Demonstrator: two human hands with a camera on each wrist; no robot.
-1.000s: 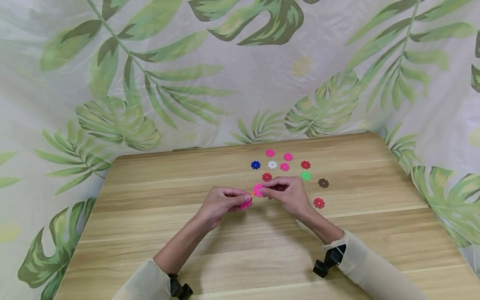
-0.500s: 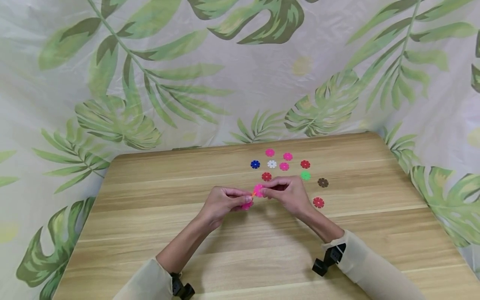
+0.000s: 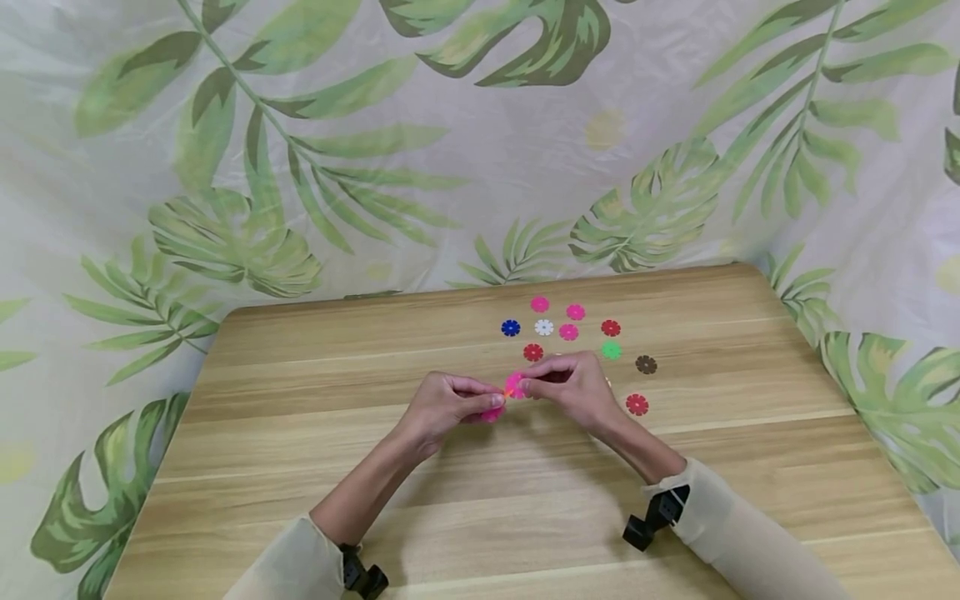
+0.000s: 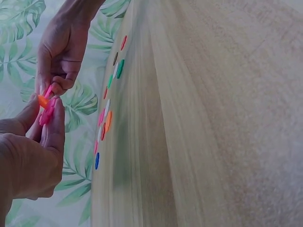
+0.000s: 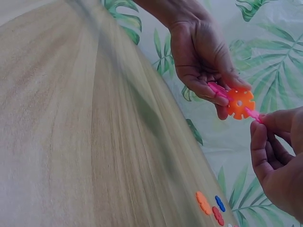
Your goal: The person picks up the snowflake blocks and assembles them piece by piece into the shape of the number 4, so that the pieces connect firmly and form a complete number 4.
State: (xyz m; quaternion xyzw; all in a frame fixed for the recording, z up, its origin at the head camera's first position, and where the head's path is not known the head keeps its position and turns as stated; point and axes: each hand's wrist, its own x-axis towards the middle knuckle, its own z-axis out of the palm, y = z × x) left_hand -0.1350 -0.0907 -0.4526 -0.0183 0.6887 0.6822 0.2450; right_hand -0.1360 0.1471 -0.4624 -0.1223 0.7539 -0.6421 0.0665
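Observation:
In the head view my left hand [image 3: 442,412] and right hand [image 3: 577,387] meet above the table. Between them is a small chain of notched plastic snowflake discs. The orange disc [image 5: 240,103] faces the right wrist camera, edged by my left thumb. A pink disc [image 3: 492,414] joined to it sits in my left fingers, partly covered. My right thumb and index finger pinch another pink disc [image 3: 514,384], whose edge meets the orange disc's rim. How deeply their slots interlock cannot be made out.
Loose discs lie flat beyond my hands: blue [image 3: 511,328], white [image 3: 543,327], green [image 3: 611,351], brown [image 3: 647,364], plus several pink and red ones. A red disc [image 3: 637,405] lies right of my right wrist. A leaf-print cloth [image 3: 420,167] hangs behind the wooden table [image 3: 300,400].
Both hands stay almost in place, still holding the joined discs. The pink disc in my right fingers has tilted and dropped slightly. The loose discs have not moved.

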